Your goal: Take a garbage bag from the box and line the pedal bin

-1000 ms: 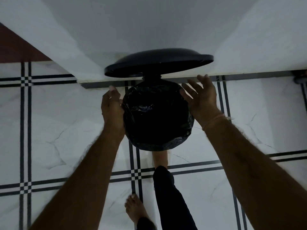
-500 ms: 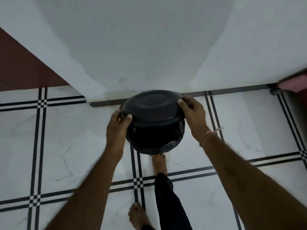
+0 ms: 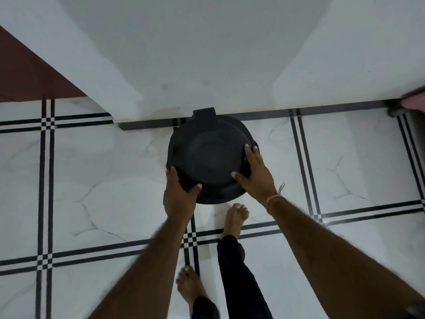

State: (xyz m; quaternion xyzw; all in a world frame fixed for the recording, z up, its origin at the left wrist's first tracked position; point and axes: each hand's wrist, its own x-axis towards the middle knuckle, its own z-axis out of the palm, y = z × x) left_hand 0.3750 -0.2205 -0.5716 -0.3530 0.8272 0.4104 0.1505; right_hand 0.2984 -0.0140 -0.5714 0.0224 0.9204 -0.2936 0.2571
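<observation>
The pedal bin (image 3: 211, 155), round and black, stands on the floor (image 3: 103, 180) at its far edge, where the white marbled tiles meet the foot of the white wall (image 3: 207, 54). Its lid (image 3: 213, 148) is down, and the hinge tab (image 3: 204, 112) at the back touches the wall. With the lid shut, the garbage bag cannot be made out for certain.

The left hand (image 3: 178, 196) grips the lid's near left rim, with the thumb hooked over the top and the fingers (image 3: 171, 171) curled down along the side. The right hand (image 3: 255, 178) lies on the right part of the lid. Its fingers (image 3: 248, 149) are stretched out fairly straight toward the wall and its thumb is spread across the top, so it presses on the lid without clasping it. A thin thread (image 3: 274, 199) is tied round the right wrist.

A bare right foot (image 3: 234, 217) is planted just beside the bin's near edge, its toes almost under the rim, with a black trouser leg (image 3: 239, 277) above it. The left foot (image 3: 188, 286) stands well back on the floor, beside a crossing of the black tile lines. A red-brown panel (image 3: 27, 74) fills the far left corner. Something pink (image 3: 414, 102) shows at the right edge, too cut off to identify.
</observation>
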